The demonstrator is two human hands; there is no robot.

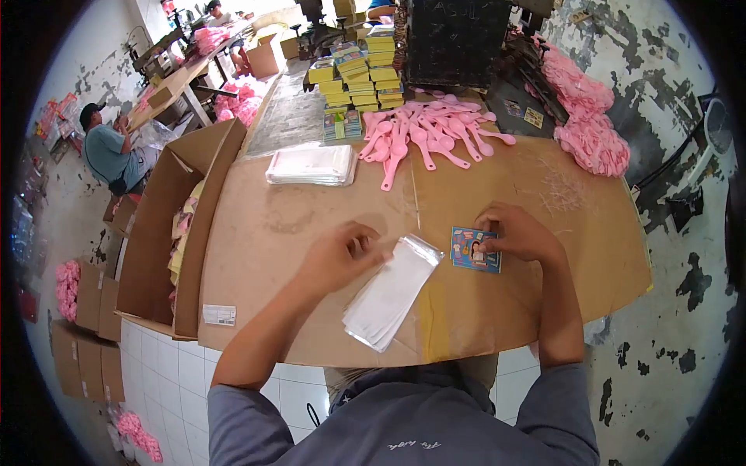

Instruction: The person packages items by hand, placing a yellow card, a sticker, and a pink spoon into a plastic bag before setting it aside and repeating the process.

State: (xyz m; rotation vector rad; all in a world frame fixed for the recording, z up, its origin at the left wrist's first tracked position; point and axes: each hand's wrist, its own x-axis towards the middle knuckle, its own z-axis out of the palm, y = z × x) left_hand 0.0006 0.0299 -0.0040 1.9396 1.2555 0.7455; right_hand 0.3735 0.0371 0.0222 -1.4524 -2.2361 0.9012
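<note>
My left hand [343, 258] hovers at the upper left side of a fanned stack of clear plastic sleeves [392, 299], its fingers loosely curled and apart, with nothing seen between them. The sleeves lie slanted on the cardboard-covered table [272, 256], their shiny ends pointing away from me. To their right, my right hand [519, 233] grips a blue printed card [475, 262] with a portrait on it, thumb on its face. Beyond, pink plastic spoons [420, 140] lie in a loose heap. A thicker pile of clear sleeves [311, 165] rests left of the spoons.
Bundled yellow-edged cards [365, 74] stand stacked at the back. A deep cardboard box [163, 241] flanks the table's left edge. Pink bundles [594, 144] pile up at the back right. A person [113, 147] sits at the left, another [221, 19] farther back.
</note>
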